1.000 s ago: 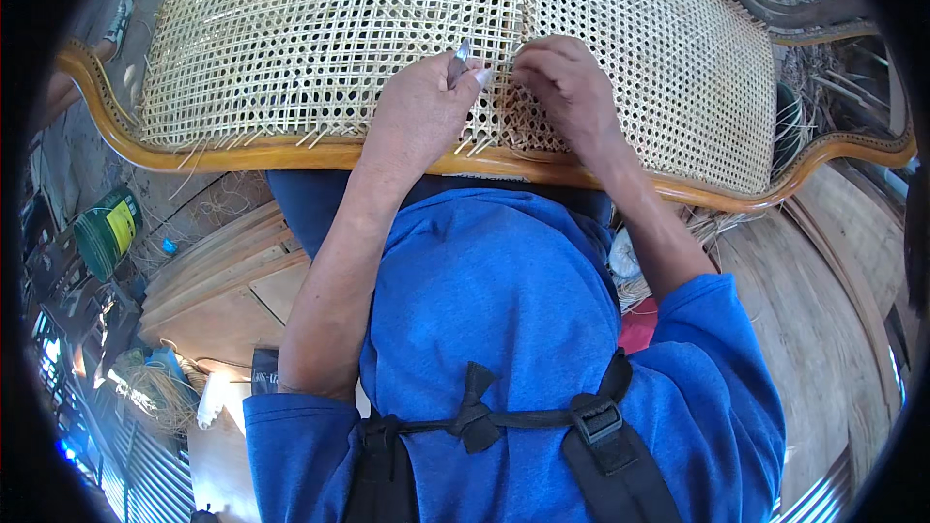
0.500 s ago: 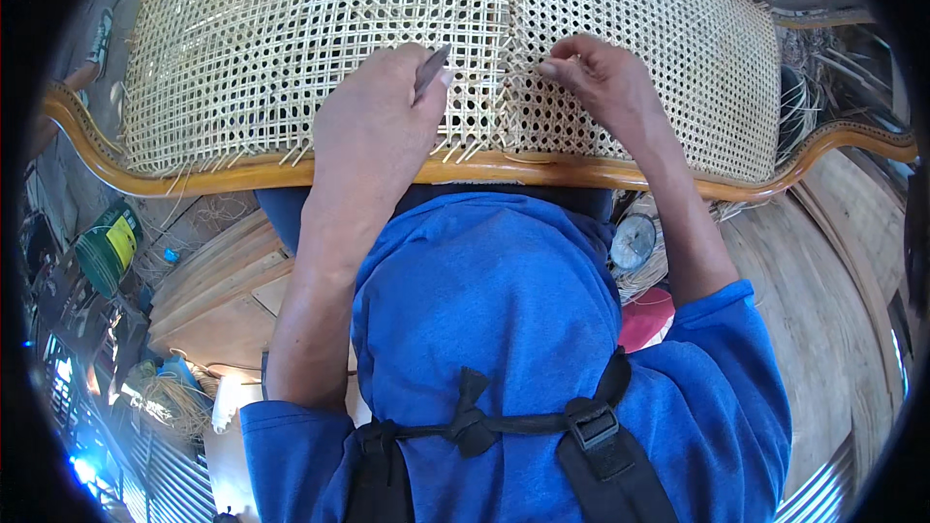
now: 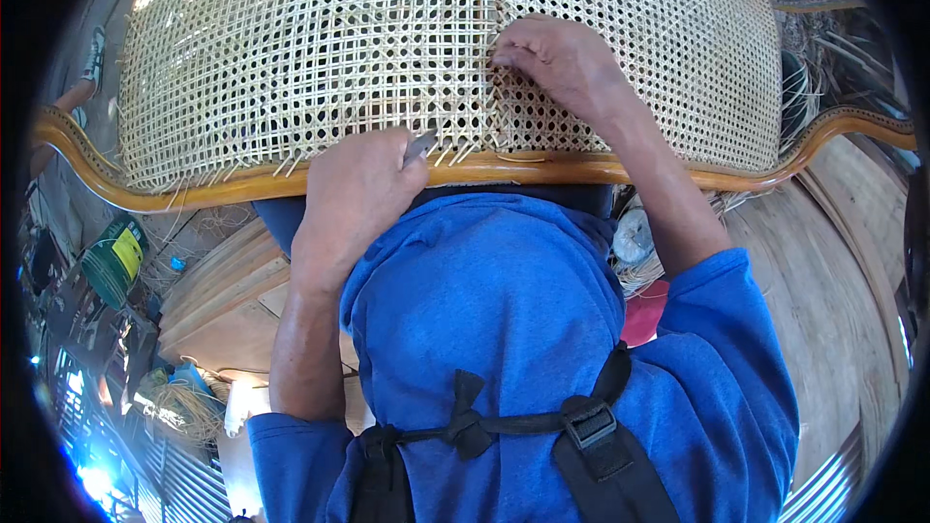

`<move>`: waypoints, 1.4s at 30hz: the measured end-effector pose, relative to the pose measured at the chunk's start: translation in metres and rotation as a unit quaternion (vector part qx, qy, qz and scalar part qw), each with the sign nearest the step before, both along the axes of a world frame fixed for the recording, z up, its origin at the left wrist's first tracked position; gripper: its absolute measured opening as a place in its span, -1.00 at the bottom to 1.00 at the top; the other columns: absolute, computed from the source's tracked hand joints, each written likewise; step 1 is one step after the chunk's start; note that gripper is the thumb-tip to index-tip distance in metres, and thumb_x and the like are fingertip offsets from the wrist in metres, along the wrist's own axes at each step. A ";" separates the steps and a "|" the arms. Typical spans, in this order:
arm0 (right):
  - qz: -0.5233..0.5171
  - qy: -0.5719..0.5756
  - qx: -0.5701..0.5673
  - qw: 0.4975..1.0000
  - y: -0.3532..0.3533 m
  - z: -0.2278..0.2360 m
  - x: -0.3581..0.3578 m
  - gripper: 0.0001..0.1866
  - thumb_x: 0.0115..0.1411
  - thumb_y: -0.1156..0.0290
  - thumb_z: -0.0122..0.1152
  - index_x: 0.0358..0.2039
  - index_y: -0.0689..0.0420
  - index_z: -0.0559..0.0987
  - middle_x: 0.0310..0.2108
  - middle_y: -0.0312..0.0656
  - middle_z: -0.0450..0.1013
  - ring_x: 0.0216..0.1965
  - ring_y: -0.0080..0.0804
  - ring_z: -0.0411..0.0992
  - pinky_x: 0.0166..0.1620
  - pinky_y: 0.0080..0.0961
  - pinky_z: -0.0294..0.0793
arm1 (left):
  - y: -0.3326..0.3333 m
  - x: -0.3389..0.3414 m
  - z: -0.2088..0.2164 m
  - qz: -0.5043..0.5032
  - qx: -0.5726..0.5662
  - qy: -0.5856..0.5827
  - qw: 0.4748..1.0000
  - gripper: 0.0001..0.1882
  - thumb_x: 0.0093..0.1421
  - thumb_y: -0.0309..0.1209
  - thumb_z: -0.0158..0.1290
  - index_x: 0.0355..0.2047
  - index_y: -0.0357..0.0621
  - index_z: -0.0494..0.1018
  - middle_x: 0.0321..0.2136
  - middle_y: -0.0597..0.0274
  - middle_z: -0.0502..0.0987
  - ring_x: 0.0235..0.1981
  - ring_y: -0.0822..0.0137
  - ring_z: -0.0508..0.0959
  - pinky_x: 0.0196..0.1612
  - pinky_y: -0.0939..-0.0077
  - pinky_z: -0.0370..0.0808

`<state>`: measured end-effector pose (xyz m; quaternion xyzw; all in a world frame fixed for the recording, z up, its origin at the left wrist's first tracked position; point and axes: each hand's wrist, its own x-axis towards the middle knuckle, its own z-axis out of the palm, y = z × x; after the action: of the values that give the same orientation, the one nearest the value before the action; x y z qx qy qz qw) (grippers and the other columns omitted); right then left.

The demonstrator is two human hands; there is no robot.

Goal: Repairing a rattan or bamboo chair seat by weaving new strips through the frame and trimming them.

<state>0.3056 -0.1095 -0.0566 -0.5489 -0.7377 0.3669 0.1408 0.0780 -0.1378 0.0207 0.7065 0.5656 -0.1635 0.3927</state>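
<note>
A woven cane panel (image 3: 387, 68) is stretched across a curved, varnished wooden frame (image 3: 572, 168). Down its middle runs a denser seam (image 3: 497, 116) of strands, and loose cane ends stick out along the near rail. My left hand (image 3: 360, 174) is closed around a knife (image 3: 418, 147) with a short grey pointed blade; its handle is hidden in the fist. That hand rests at the near rail, left of the seam. My right hand (image 3: 552, 63) bends over the seam with thumb and fingertips pinched together against the cane; whatever lies between them is too small to make out.
A green tin with a yellow label (image 3: 118, 257) stands at the left, near a bundle of cane strands (image 3: 184, 412). Wooden boards (image 3: 794, 271) lie at the right. A dark bucket (image 3: 794, 92) stands beyond the frame's right end. Another person's foot (image 3: 94, 63) shows far left.
My left hand has come down toward the near rail with the knife. My right hand has shifted left and slightly up, onto the seam.
</note>
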 end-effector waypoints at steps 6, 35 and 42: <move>-0.093 0.079 -0.079 0.989 -0.009 0.009 0.008 -0.87 0.17 0.36 0.13 -0.35 0.15 0.52 -0.47 -0.18 0.45 -0.45 -0.29 0.43 -0.36 -0.45 0.42 | 0.020 0.006 0.028 0.087 0.043 0.003 0.995 -0.63 0.21 -0.19 -0.12 -0.22 -0.26 0.47 -0.44 -0.01 0.54 -0.45 0.16 0.55 -0.31 0.29 0.44; -0.259 0.277 0.102 0.920 -0.036 -0.021 0.008 -0.81 0.16 0.28 0.11 -0.37 0.15 0.51 -0.46 -0.11 0.43 -0.41 -0.17 0.44 -0.33 -0.36 0.41 | 0.050 0.095 -0.035 0.358 -0.131 -0.101 0.919 -0.85 0.01 -0.47 -0.03 -0.49 -0.37 0.37 -0.65 0.18 0.43 -0.71 0.38 0.47 -0.62 0.55 0.41; -0.269 0.343 0.086 0.896 -0.036 -0.023 0.009 -0.79 0.16 0.29 0.11 -0.39 0.19 0.53 -0.52 -0.10 0.43 -0.48 -0.20 0.43 -0.37 -0.40 0.40 | 0.058 0.100 -0.035 0.260 -0.093 -0.029 0.961 -0.81 -0.03 -0.43 -0.02 -0.63 -0.35 0.42 -0.73 0.11 0.46 -0.69 0.32 0.51 -0.59 0.48 0.44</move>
<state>0.3142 -0.1451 -0.0795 -0.5523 -0.4963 0.4159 0.5250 0.1777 -0.0801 -0.0140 0.5002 0.7001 -0.0873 0.5020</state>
